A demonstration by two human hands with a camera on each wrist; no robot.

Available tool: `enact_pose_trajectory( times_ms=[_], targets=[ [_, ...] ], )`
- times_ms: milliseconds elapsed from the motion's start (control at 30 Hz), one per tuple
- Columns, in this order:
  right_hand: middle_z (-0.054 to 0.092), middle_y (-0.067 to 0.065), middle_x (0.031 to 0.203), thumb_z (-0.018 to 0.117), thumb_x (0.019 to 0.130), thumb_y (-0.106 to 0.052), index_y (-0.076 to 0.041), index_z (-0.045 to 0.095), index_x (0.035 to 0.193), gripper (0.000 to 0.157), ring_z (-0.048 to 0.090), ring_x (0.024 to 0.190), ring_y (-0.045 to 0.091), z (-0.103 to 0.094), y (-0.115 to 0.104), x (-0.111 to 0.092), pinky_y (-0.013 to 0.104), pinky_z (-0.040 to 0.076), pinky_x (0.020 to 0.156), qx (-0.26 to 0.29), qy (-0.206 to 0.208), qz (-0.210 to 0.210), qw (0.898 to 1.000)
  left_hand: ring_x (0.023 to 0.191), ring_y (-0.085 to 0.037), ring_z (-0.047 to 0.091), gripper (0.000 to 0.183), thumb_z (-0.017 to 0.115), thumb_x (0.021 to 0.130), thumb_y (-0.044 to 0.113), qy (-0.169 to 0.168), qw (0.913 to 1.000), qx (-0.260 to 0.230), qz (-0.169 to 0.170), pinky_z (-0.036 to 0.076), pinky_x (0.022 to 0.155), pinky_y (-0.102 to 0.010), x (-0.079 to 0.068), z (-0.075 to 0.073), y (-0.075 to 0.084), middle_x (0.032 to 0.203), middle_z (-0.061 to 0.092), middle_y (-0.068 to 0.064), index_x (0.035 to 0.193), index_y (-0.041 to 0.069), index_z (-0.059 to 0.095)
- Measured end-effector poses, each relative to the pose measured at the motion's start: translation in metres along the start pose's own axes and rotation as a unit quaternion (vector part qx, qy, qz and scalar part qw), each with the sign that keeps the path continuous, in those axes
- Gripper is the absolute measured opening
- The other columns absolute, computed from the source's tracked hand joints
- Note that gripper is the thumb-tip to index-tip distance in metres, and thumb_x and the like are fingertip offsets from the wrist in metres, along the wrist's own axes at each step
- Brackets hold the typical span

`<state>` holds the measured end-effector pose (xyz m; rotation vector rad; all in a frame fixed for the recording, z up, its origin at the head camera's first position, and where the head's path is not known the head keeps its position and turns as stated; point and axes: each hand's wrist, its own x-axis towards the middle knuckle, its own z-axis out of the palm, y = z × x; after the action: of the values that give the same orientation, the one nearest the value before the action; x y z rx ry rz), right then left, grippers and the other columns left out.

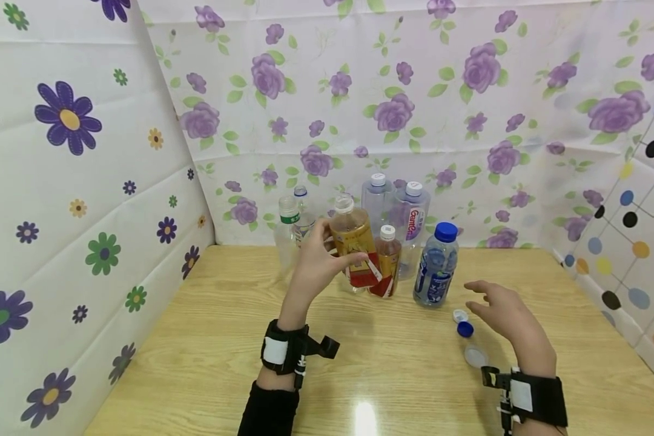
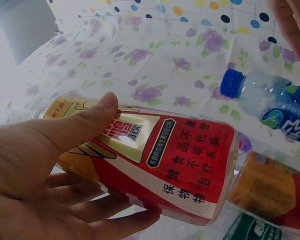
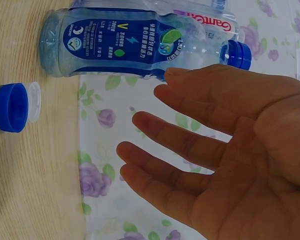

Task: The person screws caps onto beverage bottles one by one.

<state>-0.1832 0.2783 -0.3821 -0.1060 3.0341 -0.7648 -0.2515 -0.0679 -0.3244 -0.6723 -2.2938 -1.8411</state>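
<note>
My left hand (image 1: 317, 261) grips a plastic bottle (image 1: 353, 233) with a yellow and red label, tilted and lifted off the table. In the left wrist view the thumb lies along the label (image 2: 190, 165) and the other fingers curl beneath. Whether the neck has a cap is hard to tell. My right hand (image 1: 505, 310) hovers over the right side of the table with loosely bent fingers, holding nothing. Below and left of it lie a white cap (image 1: 460, 315), a blue cap (image 1: 465, 329) and a translucent lid (image 1: 476, 356). A blue-capped bottle (image 1: 436, 272) stands nearby.
Behind the held bottle stands a smaller red-labelled bottle (image 1: 388, 260) with a white cap. Two tall clear bottles (image 1: 378, 192) with white caps are at the back, and clear bottles (image 1: 287, 233) stand behind the left hand. Flowered cloth (image 1: 316, 121) walls the wooden table (image 1: 212, 351).
</note>
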Motion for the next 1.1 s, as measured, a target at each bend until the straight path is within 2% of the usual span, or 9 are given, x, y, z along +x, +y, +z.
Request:
enact_pose_trajectory(
  times_ms=[200, 300, 400, 500, 533, 667, 767, 900, 1100],
  targets=[
    [0.049, 0.037, 0.141, 0.062, 0.101, -0.013, 0.007, 0.050, 0.143, 0.048, 0.050, 0.121, 0.059, 0.001, 0.001, 0.001, 0.061, 0.053, 0.087, 0.000, 0.000, 0.000, 1.000, 0.125, -0.030, 0.059, 0.081, 0.088, 0.081, 0.025, -0.070, 0.9963, 0.046, -0.020, 0.056, 0.096, -0.039, 0.001, 0.020, -0.006, 0.136, 0.057, -0.010, 0.146, 0.013, 0.042],
    [0.049, 0.037, 0.141, 0.062, 0.100, -0.013, 0.006, 0.050, 0.143, 0.049, 0.050, 0.121, 0.059, 0.001, 0.001, 0.001, 0.061, 0.053, 0.086, -0.002, 0.000, 0.000, 1.000, 0.120, -0.025, 0.061, 0.080, 0.089, 0.080, 0.025, -0.115, 0.9922, 0.045, -0.019, 0.056, 0.095, -0.034, 0.002, 0.033, -0.013, 0.132, 0.058, -0.007, 0.145, 0.013, 0.043],
    [0.049, 0.037, 0.140, 0.063, 0.100, -0.013, 0.007, 0.050, 0.143, 0.049, 0.050, 0.120, 0.059, 0.001, 0.002, 0.001, 0.061, 0.053, 0.086, -0.005, 0.001, -0.001, 1.000, 0.102, -0.018, 0.060, 0.081, 0.091, 0.078, 0.028, -0.156, 0.9854, 0.066, -0.015, 0.053, 0.081, -0.027, 0.003, 0.047, -0.022, 0.113, 0.057, -0.006, 0.143, 0.013, 0.044],
    [0.050, 0.037, 0.139, 0.063, 0.100, -0.013, 0.007, 0.051, 0.142, 0.048, 0.051, 0.119, 0.059, 0.001, 0.002, 0.002, 0.061, 0.053, 0.086, -0.008, 0.003, -0.003, 1.000, 0.095, -0.019, 0.057, 0.086, 0.091, 0.078, 0.033, -0.191, 0.9756, 0.107, -0.014, 0.048, 0.074, -0.028, 0.004, 0.061, -0.031, 0.112, 0.057, -0.008, 0.145, 0.013, 0.042],
    [0.051, 0.037, 0.139, 0.063, 0.100, -0.012, 0.008, 0.052, 0.141, 0.047, 0.052, 0.118, 0.059, 0.002, 0.002, 0.003, 0.061, 0.053, 0.086, -0.009, 0.002, -0.004, 1.000, 0.097, -0.020, 0.058, 0.088, 0.090, 0.078, 0.035, -0.203, 0.9715, 0.120, -0.016, 0.049, 0.075, -0.029, 0.004, 0.065, -0.034, 0.114, 0.058, -0.009, 0.147, 0.013, 0.040],
    [0.054, 0.037, 0.134, 0.064, 0.098, -0.010, 0.010, 0.054, 0.138, 0.046, 0.056, 0.113, 0.057, 0.006, 0.002, 0.007, 0.061, 0.053, 0.086, -0.015, 0.001, -0.009, 1.000, 0.123, -0.022, 0.060, 0.097, 0.091, 0.076, 0.038, -0.240, 0.9585, 0.151, -0.032, 0.054, 0.095, -0.034, 0.004, 0.079, -0.045, 0.140, 0.058, -0.010, 0.152, 0.015, 0.036],
    [0.055, 0.038, 0.133, 0.064, 0.097, -0.008, 0.012, 0.054, 0.136, 0.044, 0.056, 0.114, 0.057, 0.012, 0.002, 0.012, 0.062, 0.052, 0.089, -0.017, -0.005, -0.006, 1.000, 0.128, -0.023, 0.058, 0.101, 0.091, 0.075, 0.039, -0.257, 0.9519, 0.162, -0.035, 0.052, 0.101, -0.037, 0.004, 0.086, -0.051, 0.143, 0.058, -0.011, 0.155, 0.015, 0.035],
    [0.057, 0.039, 0.129, 0.065, 0.096, -0.006, 0.014, 0.056, 0.132, 0.042, 0.055, 0.117, 0.056, 0.024, 0.003, 0.020, 0.062, 0.050, 0.093, -0.027, -0.019, 0.003, 0.999, 0.129, -0.021, 0.057, 0.103, 0.091, 0.075, 0.038, -0.273, 0.9449, 0.178, -0.028, 0.051, 0.103, -0.034, 0.005, 0.091, -0.058, 0.144, 0.057, -0.009, 0.157, 0.011, 0.035],
    [0.059, 0.039, 0.123, 0.065, 0.094, -0.005, 0.017, 0.058, 0.127, 0.040, 0.055, 0.116, 0.055, 0.041, 0.000, 0.027, 0.061, 0.048, 0.097, -0.039, -0.023, 0.013, 0.999, 0.128, -0.016, 0.057, 0.101, 0.093, 0.074, 0.033, -0.296, 0.9417, 0.159, -0.017, 0.049, 0.104, -0.030, 0.005, 0.094, -0.063, 0.142, 0.057, -0.005, 0.155, 0.012, 0.036]
  ],
)
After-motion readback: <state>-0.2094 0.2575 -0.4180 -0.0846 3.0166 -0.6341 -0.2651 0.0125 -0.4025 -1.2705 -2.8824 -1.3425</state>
